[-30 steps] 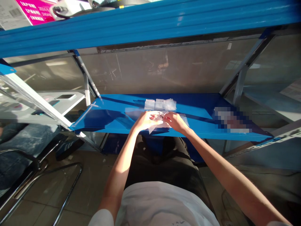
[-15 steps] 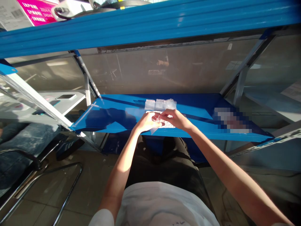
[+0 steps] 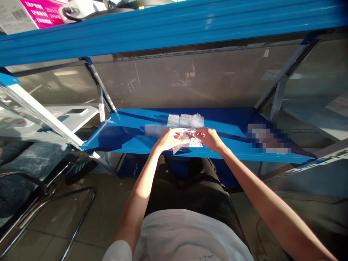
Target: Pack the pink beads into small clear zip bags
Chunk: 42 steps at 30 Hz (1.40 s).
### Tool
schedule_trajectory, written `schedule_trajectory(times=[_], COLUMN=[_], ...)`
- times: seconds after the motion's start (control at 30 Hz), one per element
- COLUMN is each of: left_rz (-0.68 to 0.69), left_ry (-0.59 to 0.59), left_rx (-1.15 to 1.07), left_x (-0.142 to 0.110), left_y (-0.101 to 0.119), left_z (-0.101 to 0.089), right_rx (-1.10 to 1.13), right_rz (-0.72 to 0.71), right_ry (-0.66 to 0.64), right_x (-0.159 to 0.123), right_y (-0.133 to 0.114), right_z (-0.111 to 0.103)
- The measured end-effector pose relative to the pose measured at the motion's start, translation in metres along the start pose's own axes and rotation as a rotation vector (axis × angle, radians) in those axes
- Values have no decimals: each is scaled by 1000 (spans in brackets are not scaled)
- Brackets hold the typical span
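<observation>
My left hand (image 3: 170,139) is closed on a small clear plastic bag (image 3: 178,149), whose corner hangs below the fingers. To its right, my right hand (image 3: 207,137) has its fingers pinched together over a pile of small pale pieces (image 3: 195,141); whatever may be between the fingertips is too small to make out. The pile lies near the front edge of the blue shelf (image 3: 130,125), between and below both hands. Just behind the hands, several clear zip bags (image 3: 190,120) lie flat, side by side and partly overlapping.
An upper blue shelf beam (image 3: 174,32) crosses above the work spot. Metal posts (image 3: 49,108) flank the shelf on the left. A blurred-out patch (image 3: 269,139) covers something at the shelf's right end. A metal-framed chair (image 3: 78,221) stands at lower left.
My right hand has moved right, away from the left hand and the bag, to above the pile's right side. More of the pile shows between the hands. My left hand stays nearly in place.
</observation>
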State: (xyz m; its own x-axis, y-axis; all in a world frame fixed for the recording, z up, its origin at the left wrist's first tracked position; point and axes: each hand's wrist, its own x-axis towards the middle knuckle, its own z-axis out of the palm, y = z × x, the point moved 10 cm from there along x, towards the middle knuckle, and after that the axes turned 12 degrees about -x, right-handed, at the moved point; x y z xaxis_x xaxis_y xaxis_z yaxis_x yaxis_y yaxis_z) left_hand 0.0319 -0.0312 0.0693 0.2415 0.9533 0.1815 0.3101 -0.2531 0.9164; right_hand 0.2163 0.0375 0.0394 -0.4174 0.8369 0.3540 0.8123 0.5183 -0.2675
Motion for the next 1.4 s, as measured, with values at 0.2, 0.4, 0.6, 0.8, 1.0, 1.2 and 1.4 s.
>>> schedule_trajectory(times=[0.2,0.4,0.6,0.8,1.0,1.2,1.4], left_rz=[-32,-16,-33,-30,-22,-34,27], left_ry=[-13,1,-17,5,2,-19,-37], left_rx=[-10,-9,-15,-25,-23,-4,-40], left_x=[3,3,3,3,3,3,0], left_y=[-8,-8,-9,-10,-8,-10,2], left_z=[1,1,2,0,1,2,5], right_rx=[-128,-209,-209,-202,-138,116,363], right_rz=[-19,-53,-41,-43,-42,4,-105], right_ry=[-6,-30,-49,-56,-24,12,-43], right_x=[-4,-3,-3,-2,-1,2,2], right_y=[-1,-3,-3,-5,-3,-6,-52], right_z=[12,18,18,18,16,0,-27])
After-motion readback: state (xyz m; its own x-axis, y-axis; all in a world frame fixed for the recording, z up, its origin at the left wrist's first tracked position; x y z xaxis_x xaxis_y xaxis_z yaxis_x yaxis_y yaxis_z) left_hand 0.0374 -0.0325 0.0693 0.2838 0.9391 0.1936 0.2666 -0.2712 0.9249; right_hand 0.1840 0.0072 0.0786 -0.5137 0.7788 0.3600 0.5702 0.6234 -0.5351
